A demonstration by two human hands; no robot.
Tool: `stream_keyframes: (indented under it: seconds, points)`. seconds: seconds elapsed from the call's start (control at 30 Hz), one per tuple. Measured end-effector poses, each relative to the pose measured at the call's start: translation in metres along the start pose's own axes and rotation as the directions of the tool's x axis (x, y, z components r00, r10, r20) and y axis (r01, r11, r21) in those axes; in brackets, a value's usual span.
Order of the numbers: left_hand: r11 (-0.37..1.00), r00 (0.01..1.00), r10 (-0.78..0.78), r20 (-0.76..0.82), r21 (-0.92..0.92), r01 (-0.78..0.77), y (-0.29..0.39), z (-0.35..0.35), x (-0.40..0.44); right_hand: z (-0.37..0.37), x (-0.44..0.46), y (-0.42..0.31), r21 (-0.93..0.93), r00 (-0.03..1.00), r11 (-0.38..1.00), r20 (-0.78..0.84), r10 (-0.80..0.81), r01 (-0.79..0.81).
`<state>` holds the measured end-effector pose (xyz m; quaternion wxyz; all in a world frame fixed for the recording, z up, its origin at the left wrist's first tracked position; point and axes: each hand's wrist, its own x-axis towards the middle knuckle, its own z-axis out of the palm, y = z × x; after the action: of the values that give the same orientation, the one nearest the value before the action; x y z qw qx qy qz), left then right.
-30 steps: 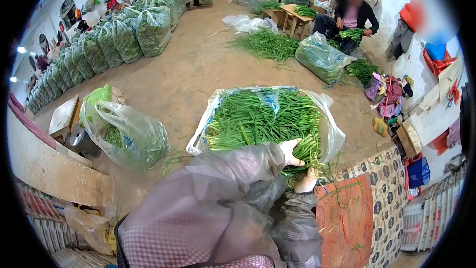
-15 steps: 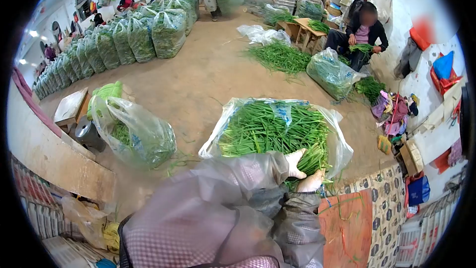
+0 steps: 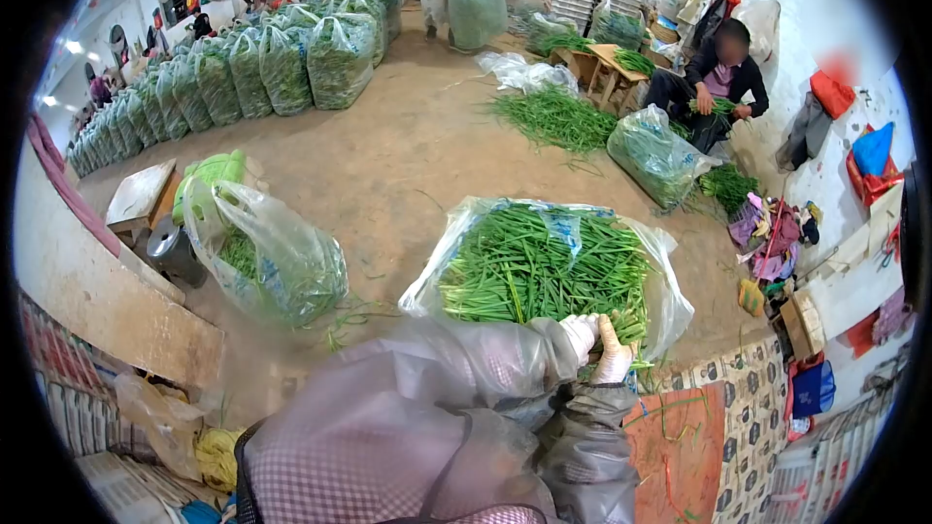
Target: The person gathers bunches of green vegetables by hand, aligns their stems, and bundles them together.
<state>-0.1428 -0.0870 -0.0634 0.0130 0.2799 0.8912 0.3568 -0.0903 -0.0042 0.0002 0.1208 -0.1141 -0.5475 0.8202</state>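
In front of me, a spread clear plastic bag holds a thick heap of long green chives. My left hand, pale and apparently gloved, is closed at the heap's near right edge. Right beside it, my right hand has its thumb pointing up and its other fingers curled among the chive ends. The two hands almost touch, and chives come out just beyond them. My sleeves and the hands themselves hide part of the grip.
A part-filled bag stands at left, near a metal canister and a stool. Full bags line the back left. A seated co-worker handles greens at right, near a loose pile. An orange-red board lies close by.
My left hand has gone from spread fingers to closed and moved down towards my right hand. A person at the back with a bag has shifted right. The view has tilted slightly.
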Motion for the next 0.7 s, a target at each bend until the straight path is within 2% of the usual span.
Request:
stream_keyframes:
  seconds: [0.03,0.17,0.23,0.27,0.3,0.37,0.4,0.5,0.57,0.6,0.67,0.7]
  points:
    - [0.983,0.999,-0.032,-0.007,0.178,0.032,-0.004,0.014,0.001,-0.002,0.002,0.001,-0.002,1.000,1.000,-0.001,0.001,-0.001]
    - [0.972,0.999,-0.022,0.031,0.235,0.015,0.015,-0.001,-0.015,-0.016,0.010,0.014,0.094,0.999,0.995,0.038,-0.035,0.031]
    - [0.966,0.990,0.110,-0.090,0.243,-0.085,0.011,-0.002,-0.029,-0.010,0.002,0.009,0.277,0.996,0.957,-0.051,-0.076,0.087]
    - [0.969,0.997,0.077,-0.031,0.239,-0.068,0.009,-0.005,-0.032,-0.005,-0.001,0.004,0.267,0.975,0.942,-0.144,-0.167,0.201]
    - [0.969,0.997,0.074,-0.032,0.239,-0.064,0.003,-0.007,-0.034,-0.017,0.004,0.007,0.208,0.967,0.954,-0.182,-0.179,0.216]
    - [0.977,0.988,0.064,0.141,0.193,-0.091,-0.010,-0.021,-0.034,-0.035,0.013,0.007,0.210,0.953,0.939,-0.191,-0.234,0.272]
    - [0.973,0.967,-0.004,0.255,0.223,-0.054,-0.011,-0.032,-0.033,-0.042,0.016,0.005,0.187,0.944,0.935,-0.197,-0.263,0.300]
    - [0.988,0.963,-0.028,0.267,0.154,-0.014,-0.044,-0.037,-0.040,-0.055,0.016,-0.030,0.351,0.971,0.914,-0.192,-0.145,0.206]
    - [0.984,0.960,-0.091,0.264,0.172,0.046,-0.073,-0.029,-0.039,-0.062,0.014,-0.053,0.421,0.948,0.854,-0.218,-0.232,0.306]
    - [0.980,0.965,-0.054,0.258,0.200,0.001,-0.083,-0.024,-0.040,-0.067,0.018,-0.065,0.342,0.880,0.820,-0.304,-0.366,0.459]
    - [0.973,0.968,-0.018,0.250,0.228,-0.040,-0.091,-0.018,-0.040,-0.081,0.010,-0.097,0.133,0.797,0.807,-0.312,-0.517,0.575]
    - [0.974,0.966,-0.032,0.258,0.224,-0.027,-0.088,-0.019,-0.039,-0.109,0.012,-0.113,0.315,0.903,0.847,-0.188,-0.385,0.427]
